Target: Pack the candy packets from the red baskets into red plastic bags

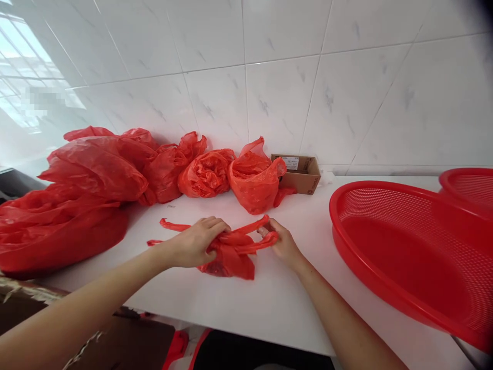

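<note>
A small red plastic bag (234, 262) lies on the white table, its contents bunched inside and not clear to see. My left hand (200, 241) is closed over the gathered top of this bag, with two handle ends sticking out to the left past the wrist. At the bag's right side, my right hand (284, 242) has its fingers closed at the ends of the other two handle strips. Part of the right fingers is hidden behind the red plastic.
Large filled red bags (92, 164) are heaped at the left. Along the tiled wall (285, 103) stand a bunched red bag (208, 172), an open-topped red bag (254, 180) and a small cardboard box (304, 182). A big red plastic basket (370, 277) occupies the right; a torn carton (127, 344) is below.
</note>
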The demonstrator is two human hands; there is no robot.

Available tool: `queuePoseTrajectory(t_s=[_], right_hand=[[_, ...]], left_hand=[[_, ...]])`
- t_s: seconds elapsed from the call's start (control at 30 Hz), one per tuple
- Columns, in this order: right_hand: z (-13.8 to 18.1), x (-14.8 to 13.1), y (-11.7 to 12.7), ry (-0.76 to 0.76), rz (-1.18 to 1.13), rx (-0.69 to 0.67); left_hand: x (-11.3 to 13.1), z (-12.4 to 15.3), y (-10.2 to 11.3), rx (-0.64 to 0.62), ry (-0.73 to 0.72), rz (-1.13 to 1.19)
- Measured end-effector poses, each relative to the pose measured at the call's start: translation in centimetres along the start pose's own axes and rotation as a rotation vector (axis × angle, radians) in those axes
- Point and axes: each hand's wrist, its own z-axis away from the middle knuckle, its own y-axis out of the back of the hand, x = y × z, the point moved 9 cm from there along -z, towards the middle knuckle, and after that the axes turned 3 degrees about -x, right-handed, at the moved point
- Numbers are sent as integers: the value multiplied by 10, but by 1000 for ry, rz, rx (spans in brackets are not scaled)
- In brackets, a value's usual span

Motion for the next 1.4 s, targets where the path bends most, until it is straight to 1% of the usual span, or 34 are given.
queuePoseTrajectory(t_s=[0.03,0.1,0.13,0.17,0.2,0.3,0.33,0.43,0.53,0.6,0.67,0.73,0.8,0.9,0.93,1.0,1.1,1.17,1.3,1.4], right_hand=[[2,-7,-3,17,-81,-65],[9,-24,-11,73,-204,-229],[12,-32,-12,101,-241,-286],[15,-39,-11,123,-264,-306],[17,-43,-7,135,-272,-285],[17,-48,14,154,-252,-95],[18,-49,19,168,-253,-55],[18,-53,26,196,-292,-15],[17,-54,32,202,-340,24],[16,-53,31,199,-385,-13],[16,-47,22,145,-398,-125],[17,-36,10,55,-330,-230],[17,-24,3,-5,-220,-271],[16,-20,-5,29,-150,-305],[16,-21,-6,55,-139,-301],[14,-21,-2,82,-100,-242],[13,-17,6,47,-47,-149],[13,-18,6,48,-49,-146],[12,-27,-1,170,-79,-170],[10,-22,-3,172,-61,-163]], left_hand=[[12,-6,-4,4,-54,6],[28,-16,-9,24,-125,31],[33,-19,-11,33,-143,45],[36,-22,-13,39,-149,58],[37,-24,-14,42,-143,70],[34,-28,-16,67,-80,98],[33,-28,-16,86,-61,104],[35,-29,-14,140,-56,98],[41,-31,-13,150,-105,76],[43,-32,-12,149,-129,62],[43,-34,-11,141,-136,47],[44,-35,-11,132,-139,38],[45,-35,-12,129,-159,34],[48,-33,-14,138,-187,38],[48,-32,-15,142,-189,47],[46,-31,-16,144,-177,73],[42,-30,-17,153,-152,85],[42,-29,-17,168,-146,64],[44,-33,-24,173,-151,11],[42,-39,-33,117,-125,-45]])
